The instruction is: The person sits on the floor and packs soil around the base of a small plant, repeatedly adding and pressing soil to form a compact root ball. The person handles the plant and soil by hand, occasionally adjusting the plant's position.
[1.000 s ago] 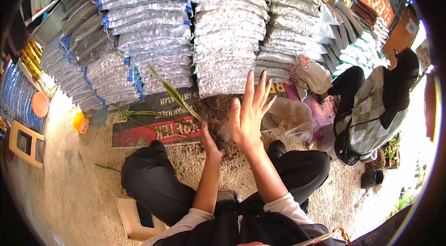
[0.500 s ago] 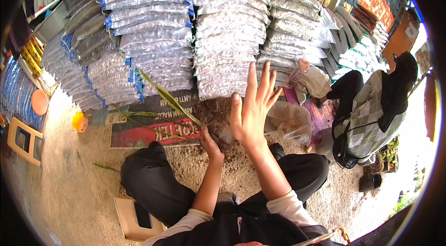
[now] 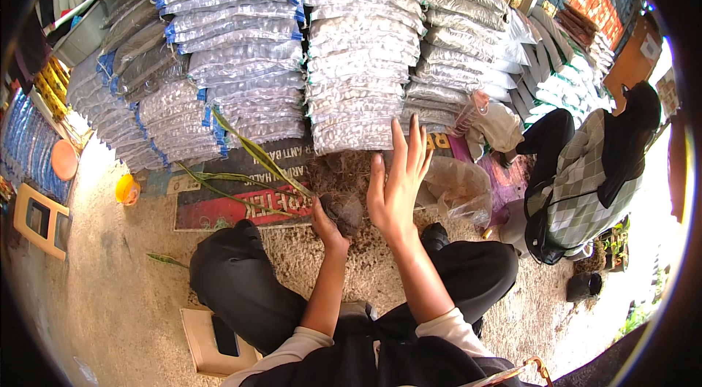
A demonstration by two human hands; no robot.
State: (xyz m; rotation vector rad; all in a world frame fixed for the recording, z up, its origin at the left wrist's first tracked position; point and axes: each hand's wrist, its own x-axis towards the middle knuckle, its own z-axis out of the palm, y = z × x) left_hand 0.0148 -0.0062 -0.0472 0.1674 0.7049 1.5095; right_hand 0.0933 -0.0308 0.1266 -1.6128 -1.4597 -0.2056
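My left hand (image 3: 328, 228) is closed around the base of a plant with a dark root ball (image 3: 344, 213). The plant's long, strap-like green leaves (image 3: 257, 154) stretch away to the far left. To the right of the root ball my right hand (image 3: 395, 200) is raised with its fingers stretched out and holds nothing. Just beyond the root ball lies a heap of brown, fibrous soil (image 3: 342, 173) on a printed dark and red sheet (image 3: 212, 204). Loose crumbs of soil dot the floor beneath my hands.
Tall stacks of filled plastic bags (image 3: 358, 58) rise in front. A clear plastic bag (image 3: 457, 186) stands right of the soil. Another person in a checked shirt (image 3: 585, 160) crouches at the right. An orange cup (image 3: 127, 190), a stool (image 3: 42, 220) and a phone (image 3: 224, 336) are leftward.
My right hand has dropped slightly, its fingers closer together. In my left hand the root ball has tilted and shows more plainly, and the leaves have swung slightly left.
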